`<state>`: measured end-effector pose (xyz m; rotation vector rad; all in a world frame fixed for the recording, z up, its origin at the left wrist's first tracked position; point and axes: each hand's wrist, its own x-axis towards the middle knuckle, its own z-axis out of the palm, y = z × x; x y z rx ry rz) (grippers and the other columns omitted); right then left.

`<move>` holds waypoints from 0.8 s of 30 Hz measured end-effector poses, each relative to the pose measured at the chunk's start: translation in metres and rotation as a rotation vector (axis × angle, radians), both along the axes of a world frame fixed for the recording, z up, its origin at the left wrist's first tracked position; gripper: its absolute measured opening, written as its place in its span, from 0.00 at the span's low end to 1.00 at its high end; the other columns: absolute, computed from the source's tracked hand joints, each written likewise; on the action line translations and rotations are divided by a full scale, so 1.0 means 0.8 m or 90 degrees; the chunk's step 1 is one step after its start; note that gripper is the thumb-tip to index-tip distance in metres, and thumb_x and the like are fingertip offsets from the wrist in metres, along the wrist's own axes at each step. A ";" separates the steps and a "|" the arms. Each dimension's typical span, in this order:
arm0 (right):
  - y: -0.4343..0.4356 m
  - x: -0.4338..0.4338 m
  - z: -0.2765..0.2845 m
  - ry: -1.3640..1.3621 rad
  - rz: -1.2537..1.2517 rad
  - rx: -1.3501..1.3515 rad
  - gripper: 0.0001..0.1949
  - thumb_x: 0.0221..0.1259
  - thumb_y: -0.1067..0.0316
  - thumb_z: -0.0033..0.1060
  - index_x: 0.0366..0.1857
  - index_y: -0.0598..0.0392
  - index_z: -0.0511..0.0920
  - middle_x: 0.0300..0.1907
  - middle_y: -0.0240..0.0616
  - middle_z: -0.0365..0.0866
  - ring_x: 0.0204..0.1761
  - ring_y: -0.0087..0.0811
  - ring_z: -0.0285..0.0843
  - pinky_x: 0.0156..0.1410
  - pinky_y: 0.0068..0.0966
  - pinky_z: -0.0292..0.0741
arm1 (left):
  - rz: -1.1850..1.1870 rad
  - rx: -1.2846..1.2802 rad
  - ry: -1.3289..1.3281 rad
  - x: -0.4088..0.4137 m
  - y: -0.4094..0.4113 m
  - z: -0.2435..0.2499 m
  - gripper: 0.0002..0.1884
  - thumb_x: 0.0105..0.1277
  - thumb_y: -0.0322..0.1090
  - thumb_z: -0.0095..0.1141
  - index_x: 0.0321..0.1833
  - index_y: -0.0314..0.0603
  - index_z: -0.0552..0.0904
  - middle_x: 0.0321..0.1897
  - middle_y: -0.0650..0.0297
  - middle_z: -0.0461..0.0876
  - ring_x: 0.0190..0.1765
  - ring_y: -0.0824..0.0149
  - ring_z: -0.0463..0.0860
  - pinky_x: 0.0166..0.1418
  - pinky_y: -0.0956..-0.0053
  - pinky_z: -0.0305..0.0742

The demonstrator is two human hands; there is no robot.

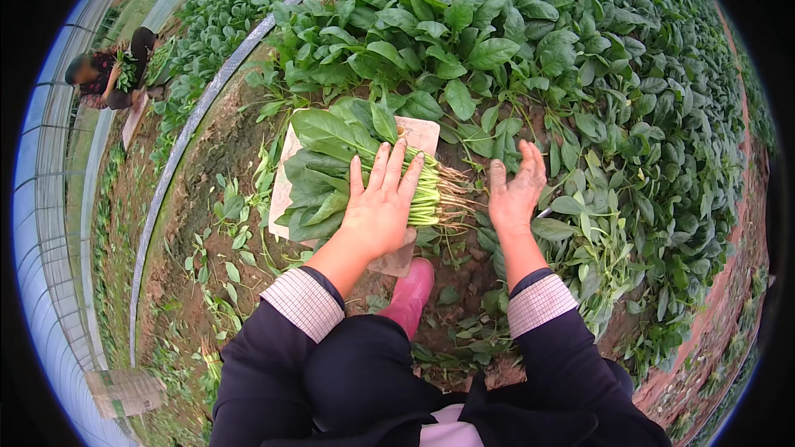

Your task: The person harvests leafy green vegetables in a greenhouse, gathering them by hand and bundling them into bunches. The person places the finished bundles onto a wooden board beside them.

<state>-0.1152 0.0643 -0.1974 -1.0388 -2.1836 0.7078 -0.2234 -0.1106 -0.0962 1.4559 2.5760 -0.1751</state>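
Observation:
A bunch of spinach (317, 183) lies on a pale flat board (423, 131) before me, leaves to the left and thin brown roots (456, 195) to the right. My left hand (380, 205) rests flat across its stems, fingers spread. To the right of the root ends, my right hand (517, 189) is raised, soil on its fingers, thumb apart from them; I see nothing between them. A short bit of shiny metal (545, 213) shows beside the right wrist; what it belongs to is hidden.
Dense growing spinach (490, 43) fills the far side and right. Pulled leaves (590, 236) lie at right. A pink rubber boot (413, 292) stands below the board. A grey hose (186, 136) curves along the left. Beyond it another person (102, 77) holds greens. A cardboard piece (127, 392) lies lower left.

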 end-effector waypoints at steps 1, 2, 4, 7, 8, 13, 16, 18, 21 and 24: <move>-0.012 -0.008 0.007 0.019 0.081 0.014 0.28 0.58 0.59 0.59 0.62 0.54 0.65 0.63 0.44 0.62 0.67 0.46 0.54 0.71 0.40 0.52 | -0.001 -0.040 0.007 -0.002 0.005 0.004 0.55 0.43 0.48 0.69 0.74 0.49 0.50 0.75 0.54 0.42 0.74 0.50 0.49 0.72 0.43 0.43; -0.026 -0.014 0.013 0.008 0.153 0.008 0.27 0.58 0.57 0.58 0.61 0.53 0.66 0.63 0.43 0.63 0.67 0.46 0.54 0.72 0.40 0.51 | -0.008 -0.061 0.035 -0.006 0.009 0.008 0.55 0.43 0.47 0.70 0.74 0.50 0.51 0.75 0.54 0.42 0.74 0.50 0.50 0.71 0.43 0.46; -0.054 -0.026 0.021 -0.044 0.206 -0.090 0.25 0.60 0.56 0.56 0.59 0.54 0.68 0.61 0.45 0.66 0.65 0.46 0.58 0.70 0.40 0.55 | -0.030 -0.103 0.134 -0.011 0.017 0.015 0.54 0.41 0.46 0.72 0.73 0.51 0.54 0.73 0.53 0.46 0.69 0.51 0.60 0.66 0.50 0.59; -0.066 -0.030 0.020 -0.043 0.218 -0.204 0.23 0.61 0.56 0.55 0.57 0.56 0.70 0.57 0.47 0.70 0.61 0.47 0.65 0.67 0.40 0.60 | -0.031 -0.153 0.152 -0.019 0.030 0.020 0.54 0.39 0.47 0.72 0.72 0.49 0.57 0.71 0.53 0.51 0.61 0.54 0.66 0.60 0.58 0.64; -0.065 -0.029 0.015 -0.054 0.207 -0.246 0.23 0.61 0.56 0.54 0.57 0.57 0.70 0.56 0.48 0.72 0.60 0.48 0.66 0.65 0.40 0.62 | -0.055 -0.204 0.193 -0.021 0.033 0.020 0.55 0.38 0.53 0.72 0.72 0.49 0.58 0.68 0.53 0.54 0.57 0.56 0.67 0.57 0.62 0.64; -0.045 -0.023 -0.026 0.064 0.168 -0.407 0.18 0.64 0.60 0.52 0.52 0.62 0.72 0.47 0.45 0.78 0.49 0.40 0.75 0.58 0.35 0.69 | -0.076 -0.204 0.168 -0.029 0.031 0.020 0.57 0.40 0.66 0.64 0.72 0.42 0.58 0.72 0.53 0.50 0.70 0.53 0.54 0.70 0.49 0.47; -0.035 -0.010 -0.041 0.104 -0.029 -0.829 0.13 0.60 0.67 0.55 0.47 0.58 0.75 0.47 0.37 0.79 0.44 0.27 0.76 0.49 0.25 0.72 | -0.109 -0.147 0.195 -0.037 0.020 0.020 0.57 0.42 0.69 0.60 0.70 0.34 0.59 0.75 0.54 0.42 0.77 0.56 0.38 0.74 0.45 0.32; -0.042 0.003 -0.043 -0.062 0.185 -0.947 0.12 0.58 0.66 0.56 0.44 0.58 0.75 0.41 0.34 0.79 0.40 0.26 0.76 0.47 0.26 0.71 | -0.108 -0.156 0.139 -0.045 0.019 0.016 0.56 0.42 0.67 0.62 0.71 0.36 0.58 0.75 0.53 0.43 0.77 0.56 0.41 0.74 0.46 0.33; -0.079 0.009 -0.045 -0.146 0.387 -1.085 0.15 0.53 0.68 0.61 0.45 0.58 0.76 0.38 0.34 0.80 0.37 0.25 0.75 0.43 0.23 0.70 | -0.093 -0.120 0.030 -0.056 0.020 0.009 0.56 0.42 0.64 0.64 0.71 0.39 0.57 0.74 0.52 0.44 0.76 0.56 0.44 0.75 0.47 0.35; -0.131 -0.004 -0.054 0.024 0.422 -1.067 0.19 0.48 0.73 0.65 0.47 0.60 0.77 0.38 0.35 0.82 0.39 0.25 0.77 0.43 0.24 0.73 | -0.082 -0.110 0.004 -0.055 0.023 0.006 0.56 0.40 0.62 0.67 0.71 0.41 0.56 0.74 0.52 0.45 0.76 0.56 0.45 0.75 0.47 0.36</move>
